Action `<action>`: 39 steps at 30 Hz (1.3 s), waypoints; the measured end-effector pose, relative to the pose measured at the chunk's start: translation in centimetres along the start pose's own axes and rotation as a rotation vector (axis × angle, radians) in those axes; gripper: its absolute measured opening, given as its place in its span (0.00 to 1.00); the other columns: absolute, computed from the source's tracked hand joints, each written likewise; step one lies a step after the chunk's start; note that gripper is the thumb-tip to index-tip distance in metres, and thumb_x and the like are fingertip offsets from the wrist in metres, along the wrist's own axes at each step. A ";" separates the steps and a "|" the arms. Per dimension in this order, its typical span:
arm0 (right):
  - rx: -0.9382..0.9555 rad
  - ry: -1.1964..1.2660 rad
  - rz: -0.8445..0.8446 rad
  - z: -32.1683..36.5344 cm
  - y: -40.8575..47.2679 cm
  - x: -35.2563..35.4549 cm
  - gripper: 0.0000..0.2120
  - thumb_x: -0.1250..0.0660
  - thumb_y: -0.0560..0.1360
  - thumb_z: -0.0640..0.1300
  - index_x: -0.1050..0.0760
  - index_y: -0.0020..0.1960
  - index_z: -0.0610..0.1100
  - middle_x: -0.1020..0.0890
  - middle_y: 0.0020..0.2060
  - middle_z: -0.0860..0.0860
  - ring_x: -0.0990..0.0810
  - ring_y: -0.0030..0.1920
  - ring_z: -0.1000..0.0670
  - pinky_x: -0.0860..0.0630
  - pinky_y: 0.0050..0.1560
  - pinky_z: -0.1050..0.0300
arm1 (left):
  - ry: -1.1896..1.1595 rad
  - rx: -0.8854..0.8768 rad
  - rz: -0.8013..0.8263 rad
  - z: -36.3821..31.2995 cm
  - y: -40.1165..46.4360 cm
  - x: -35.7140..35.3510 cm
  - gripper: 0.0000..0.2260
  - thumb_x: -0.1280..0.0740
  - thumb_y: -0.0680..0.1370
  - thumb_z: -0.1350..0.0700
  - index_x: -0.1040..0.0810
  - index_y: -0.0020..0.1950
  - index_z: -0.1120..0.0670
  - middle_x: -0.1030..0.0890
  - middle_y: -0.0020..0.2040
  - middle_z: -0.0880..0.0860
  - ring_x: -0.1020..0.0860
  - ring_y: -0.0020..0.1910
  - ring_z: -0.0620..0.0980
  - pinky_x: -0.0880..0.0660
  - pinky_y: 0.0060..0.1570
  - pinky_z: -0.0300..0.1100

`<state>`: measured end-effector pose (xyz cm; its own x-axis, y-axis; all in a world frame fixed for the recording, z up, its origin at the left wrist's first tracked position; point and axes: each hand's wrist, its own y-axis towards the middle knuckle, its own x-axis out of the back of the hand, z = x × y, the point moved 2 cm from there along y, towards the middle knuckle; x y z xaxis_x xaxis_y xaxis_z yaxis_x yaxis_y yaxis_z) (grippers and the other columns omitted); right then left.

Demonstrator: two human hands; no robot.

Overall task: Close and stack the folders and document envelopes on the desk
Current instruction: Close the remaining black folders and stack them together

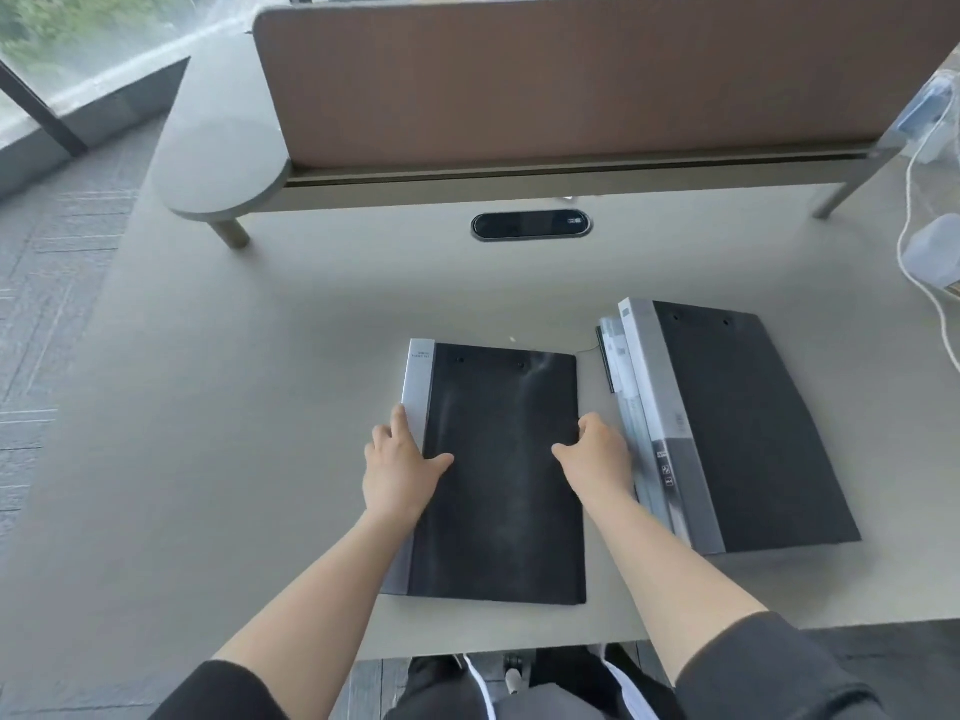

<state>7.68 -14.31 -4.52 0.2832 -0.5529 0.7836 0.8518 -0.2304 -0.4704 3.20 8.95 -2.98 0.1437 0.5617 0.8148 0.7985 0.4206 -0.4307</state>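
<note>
Near folder (501, 475): I see 1 closed black folder with a grey spine, flat on the desk (260, 407), directly in front of me and parallel to the near edge.
Left hand (397, 470): grasping the folder's spine edge, thumb on the black cover, fingers running down along the grey spine.
Right hand (597, 454): clasping the folder's opposite long edge, thumb on the cover, fingers wrapped over the side.
Reason for hold: I judge the 2-sided hold is there to lift or slide the folder level, so the cover does not fall open.
Stack (727, 433): lies just beside the right hand, angled on the desk; 1 black folder with a grey spine sits on top.
Count in stack: lighter translucent edges protrude on its left side, at least 2 items beneath; exact number I cannot tell.
Step in hand: my judgement is that the near folder goes onto the stack next; it is not yet there.
Other items: 1 brown partition screen (571, 80), 1 oval cable port (531, 226), 1 white cable (919, 241) at the far right.
</note>
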 end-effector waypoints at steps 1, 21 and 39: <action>-0.015 0.003 -0.011 0.2 0.0 -0.1 0.15 0.31 0.75 0.45 0.27 0.58 0.41 0.21 0.51 0.47 0.25 0.44 0.46 0.33 0.31 0.56 | -0.014 0.012 0.004 0.1 0.1 -0.1 0.41 0.27 0.73 0.45 0.46 0.78 0.51 0.31 0.64 0.56 0.31 0.63 0.58 0.30 0.46 0.48; -0.230 0.379 -0.043 2.3 -1.1 0.9 0.07 0.36 0.70 0.35 0.24 0.47 0.38 0.23 0.37 0.42 0.23 0.36 0.39 0.29 0.36 0.53 | -0.538 0.222 0.148 1.9 2.2 3.6 0.14 0.28 0.74 0.49 0.24 0.40 0.60 0.21 0.37 0.55 0.24 0.36 0.54 0.30 0.33 0.43; -0.020 0.578 -0.296 -4.2 2.8 22.1 0.11 0.29 0.73 0.40 0.22 0.55 0.45 0.19 0.51 0.48 0.21 0.40 0.50 0.29 0.38 0.58 | -0.830 -0.141 0.442 -16.1 -3.8 5.1 0.08 0.33 0.77 0.59 0.17 0.51 0.62 0.14 0.47 0.59 0.16 0.37 0.51 0.21 0.35 0.40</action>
<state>14.47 -30.56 9.74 -0.2499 -0.8040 0.5396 0.8477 -0.4510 -0.2793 10.34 -1.25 9.03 0.0315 0.9991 0.0300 0.8420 -0.0103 -0.5393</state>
